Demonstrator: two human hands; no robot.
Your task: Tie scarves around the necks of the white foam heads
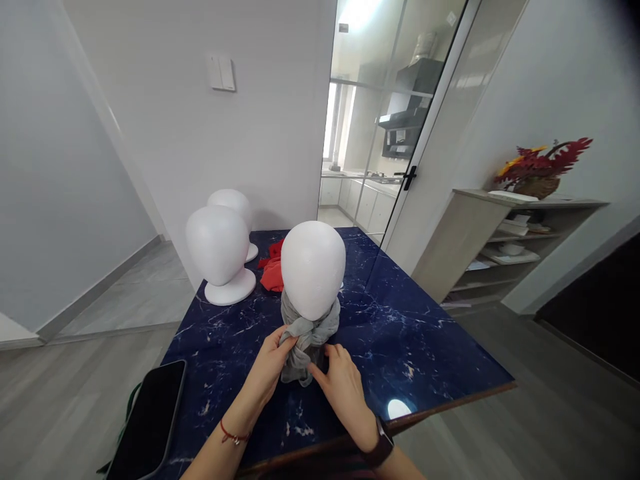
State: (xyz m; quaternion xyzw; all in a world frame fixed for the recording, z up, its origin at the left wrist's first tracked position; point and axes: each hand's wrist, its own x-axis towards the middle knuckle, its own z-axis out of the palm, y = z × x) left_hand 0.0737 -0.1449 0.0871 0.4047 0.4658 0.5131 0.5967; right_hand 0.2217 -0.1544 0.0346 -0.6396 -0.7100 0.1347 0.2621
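A white foam mannequin head (pixel 313 267) stands upright on the table in front of me. Around its neck is wrapped a thin grey scarf (pixel 311 330), knotted or crossed at the front, with its ends hanging down to the tabletop. My left hand (pixel 271 357) pinches a fold of the scarf just left of the knot. On the other side my right hand (pixel 341 380) has thumb and fingers at the scarf's hanging end, low beside the neck; the cloth lies between them. The head's base is hidden by scarf and hands.
Two more white mannequin heads (pixel 219 247) stand at the table's back left. Red cloth (pixel 273 272) lies behind the middle head. A phone or tablet (pixel 149 417) rests at the left front edge of the dark blue marbled table (pixel 400 333). A shelf unit (pixel 460 247) stands right.
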